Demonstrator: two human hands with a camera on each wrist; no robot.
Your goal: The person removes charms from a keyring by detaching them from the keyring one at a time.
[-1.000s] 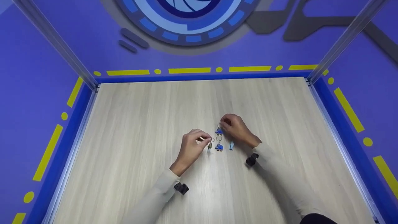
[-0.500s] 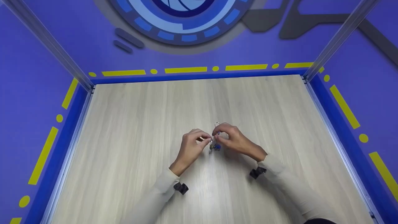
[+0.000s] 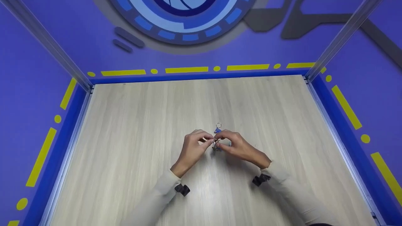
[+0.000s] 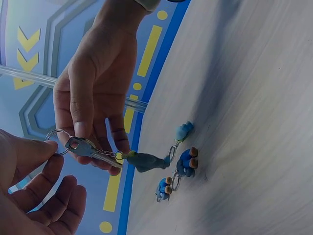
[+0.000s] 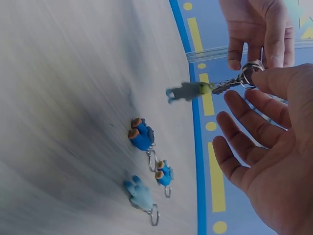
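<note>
My left hand (image 3: 192,150) pinches the metal ring (image 4: 58,130) of a keychain between thumb and index finger. A metal key (image 4: 82,147) hangs on that ring, along with a short chain and a small grey-green figure (image 4: 145,161) with a yellow-green head and light blue feet. From the other side my right hand (image 3: 240,147) meets it, thumb and index finger pinching at the key beside the ring. Its other fingers (image 5: 234,159) are spread. The exact contact is partly hidden in the head view.
On the wooden table (image 3: 141,119) under the hands lie two blue elephant-like keychains (image 5: 142,136) with orange feet and a light blue figure keychain (image 5: 141,195), each with its ring. Blue-purple walls (image 3: 31,78) with metal frame edges enclose the table.
My right hand has left the farther blue keychain and come left and toward me to meet the left hand at the key. The left hand stays nearly in place, still holding the ring.
</note>
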